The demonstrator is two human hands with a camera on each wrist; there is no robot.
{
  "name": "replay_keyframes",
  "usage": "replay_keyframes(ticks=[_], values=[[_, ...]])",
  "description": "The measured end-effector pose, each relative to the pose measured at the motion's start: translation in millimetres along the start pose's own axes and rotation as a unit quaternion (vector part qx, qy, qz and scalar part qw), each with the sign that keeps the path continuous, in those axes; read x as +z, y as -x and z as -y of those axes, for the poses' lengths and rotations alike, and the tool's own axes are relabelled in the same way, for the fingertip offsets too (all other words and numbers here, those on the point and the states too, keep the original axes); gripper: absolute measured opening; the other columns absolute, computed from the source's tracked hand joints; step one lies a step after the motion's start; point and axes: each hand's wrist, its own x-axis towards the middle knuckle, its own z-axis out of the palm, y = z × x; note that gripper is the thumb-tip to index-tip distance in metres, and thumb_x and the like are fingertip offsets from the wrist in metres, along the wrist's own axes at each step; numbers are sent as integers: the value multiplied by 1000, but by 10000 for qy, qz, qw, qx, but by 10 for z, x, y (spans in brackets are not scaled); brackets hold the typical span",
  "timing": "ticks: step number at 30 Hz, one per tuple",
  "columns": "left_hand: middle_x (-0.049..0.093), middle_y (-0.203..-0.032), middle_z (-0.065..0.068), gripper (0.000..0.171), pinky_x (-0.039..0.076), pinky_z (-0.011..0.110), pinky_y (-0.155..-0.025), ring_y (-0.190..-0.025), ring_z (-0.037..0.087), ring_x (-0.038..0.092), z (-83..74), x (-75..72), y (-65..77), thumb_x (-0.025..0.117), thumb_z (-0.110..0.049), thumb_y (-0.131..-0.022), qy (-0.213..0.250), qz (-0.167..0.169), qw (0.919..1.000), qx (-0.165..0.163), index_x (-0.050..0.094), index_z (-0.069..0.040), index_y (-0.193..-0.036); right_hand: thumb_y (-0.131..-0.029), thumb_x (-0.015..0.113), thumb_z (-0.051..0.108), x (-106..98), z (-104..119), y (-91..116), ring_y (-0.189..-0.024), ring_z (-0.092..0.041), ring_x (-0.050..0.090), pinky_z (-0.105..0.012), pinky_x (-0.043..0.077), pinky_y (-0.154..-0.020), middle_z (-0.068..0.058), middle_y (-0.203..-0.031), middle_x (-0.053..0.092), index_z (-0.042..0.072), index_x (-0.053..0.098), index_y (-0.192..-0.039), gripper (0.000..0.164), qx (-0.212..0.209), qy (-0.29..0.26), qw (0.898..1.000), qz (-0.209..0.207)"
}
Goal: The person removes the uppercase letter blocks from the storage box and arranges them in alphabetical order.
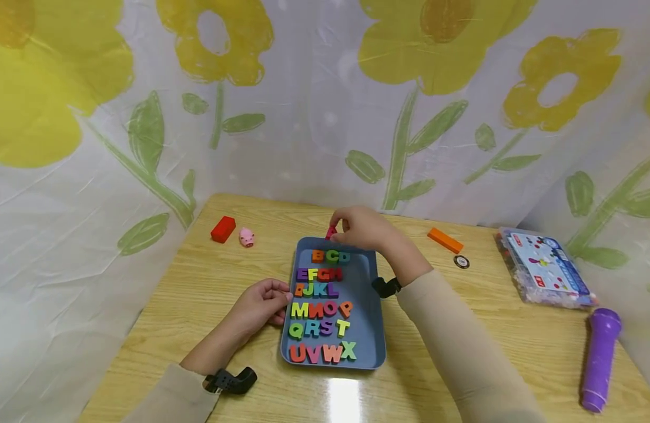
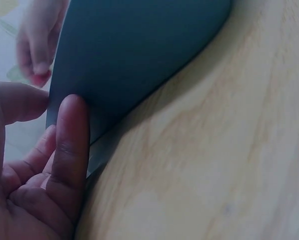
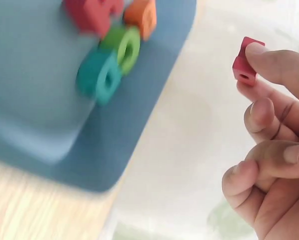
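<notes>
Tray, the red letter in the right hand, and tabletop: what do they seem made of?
Tray: probably moulded plastic, fairly matte, from its smooth thin wall and rounded corners.
Red letter in the right hand: smooth, evenly coloured, perhaps plastic or painted wood; the look leaves it open.
Tabletop: wood or wood-look laminate, from its grain, with a glossy reflection.

Small red letter A (image 1: 331, 232) pinched in the right fingers (image 3: 262, 115), blue-grey tray (image 1: 363, 294) just nearer than them, rows of colourful letters (image 1: 315, 311) inside, side rim touching the left fingers (image 2: 72, 140)
</notes>
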Motion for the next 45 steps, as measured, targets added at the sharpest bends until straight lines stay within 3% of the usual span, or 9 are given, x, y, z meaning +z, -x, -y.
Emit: replay_keyframes(ticks=[9,18,29,37,45], values=[[72,-96,9,29,62,27,-67,-74,18,66,39,-70,7,70,-14,-106,-31,13,10000,-44,63,2,-130,-101,80,27,-155,-632,367,-65,-21,50,-36,44,-66,-3,-74,57,13,77,-116,22,772,-287,9963,-251],[73,-100,10,31,63,28,-69,-78,18,67,25,-119,28,70,-15,-107,-72,81,9999,-65,63,2,-132,-102,80,27,53,-1021,564,-62,-18,46,-33,42,-63,-3,-77,56,14,75,-117,21,1379,-728,9878,3],[72,-101,10,33,63,28,-70,-78,18,67,36,-138,17,69,-16,-107,-61,235,9997,-55,61,2,-134,-100,81,23,310,-1191,647,-73,-20,55,-33,47,-68,-5,-84,66,14,77,-110,14,1577,-837,9839,38],[71,-98,7,35,64,29,-69,-79,19,67,52,-191,58,72,-17,-106,-141,101,9998,-113,61,2,-134,-100,81,22,396,-1160,616,-78,-21,56,-33,47,-73,-6,-88,66,12,75,-113,17,1513,-971,9837,-64],[71,-101,9,37,64,28,-71,-81,20,68,68,-231,57,71,-18,-107,-148,202,9996,-153,60,2,-137,-101,80,23,427,-1123,634,-74,-20,54,-33,46,-69,-5,-84,65,13,75,-114,17,1580,-1019,9821,-82]])
